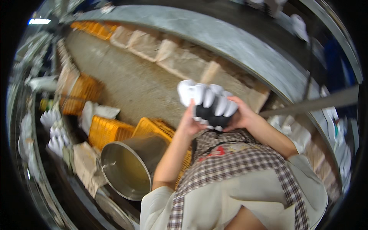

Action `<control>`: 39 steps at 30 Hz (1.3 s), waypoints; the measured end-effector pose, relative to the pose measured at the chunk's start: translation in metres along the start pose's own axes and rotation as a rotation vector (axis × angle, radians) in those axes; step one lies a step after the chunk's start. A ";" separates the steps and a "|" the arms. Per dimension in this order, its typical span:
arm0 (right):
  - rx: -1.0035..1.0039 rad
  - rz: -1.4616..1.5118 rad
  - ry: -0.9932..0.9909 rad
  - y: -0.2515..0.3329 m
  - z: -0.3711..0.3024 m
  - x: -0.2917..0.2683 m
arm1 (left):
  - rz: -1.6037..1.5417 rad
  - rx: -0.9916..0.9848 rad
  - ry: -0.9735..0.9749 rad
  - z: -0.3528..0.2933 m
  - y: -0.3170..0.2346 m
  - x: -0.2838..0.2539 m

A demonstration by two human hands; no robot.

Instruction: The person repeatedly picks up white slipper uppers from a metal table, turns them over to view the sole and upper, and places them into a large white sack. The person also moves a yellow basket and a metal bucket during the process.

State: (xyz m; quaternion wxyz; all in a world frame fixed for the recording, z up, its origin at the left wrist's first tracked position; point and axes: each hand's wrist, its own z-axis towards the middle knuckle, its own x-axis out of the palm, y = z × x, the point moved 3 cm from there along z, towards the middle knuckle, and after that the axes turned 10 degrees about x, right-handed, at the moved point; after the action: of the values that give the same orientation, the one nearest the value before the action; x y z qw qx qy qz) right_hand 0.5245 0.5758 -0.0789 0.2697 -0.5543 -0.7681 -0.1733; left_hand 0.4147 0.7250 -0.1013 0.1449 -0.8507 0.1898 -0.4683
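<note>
In front of my apron, both hands hold a bundle of white, round-ended pieces with black parts between them [209, 100]. Their exact kind is blurred. My left hand [188, 120] grips the bundle's left side, with the thumb up along it and the fingers underneath. On the right side, my right hand [239, 115] is closed round its edge, and some of its fingers are hidden behind the pieces. The lower part of the bundle hangs just above the checked apron [230, 163].
Left of me stands a large metal pot [126, 170] with yellowish contents. Orange crates [111, 132] stand beside and beyond it. A long grey bench [230, 34] curves across the far side and right, with brown cartons [143, 45] along it. White pieces [57, 134] lie on the left rack.
</note>
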 end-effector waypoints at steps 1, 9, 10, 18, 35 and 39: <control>-0.027 -0.058 -0.038 0.000 -0.002 0.001 | 0.058 0.042 -0.093 -0.007 -0.001 0.002; -0.586 -0.196 0.138 0.015 -0.031 0.031 | 0.046 0.481 0.120 -0.014 -0.043 0.058; -0.630 -0.200 0.170 0.017 -0.038 0.033 | 0.076 0.510 0.168 -0.015 -0.047 0.066; -0.882 -0.162 -0.029 0.050 -0.074 -0.010 | 0.160 0.464 0.398 0.040 -0.047 0.130; -1.202 -0.348 -0.766 0.139 -0.143 -0.146 | 0.686 0.194 0.330 0.196 0.009 0.261; -1.237 -0.353 -0.909 0.142 -0.145 -0.149 | 0.732 0.354 0.549 0.204 0.010 0.274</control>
State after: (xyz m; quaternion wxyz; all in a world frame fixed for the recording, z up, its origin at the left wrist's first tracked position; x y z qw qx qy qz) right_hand 0.7270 0.4271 -0.0587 -0.4600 -0.4899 -0.6438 -0.3659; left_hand 0.7206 0.6043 -0.0088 0.3873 -0.5353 0.4251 -0.6187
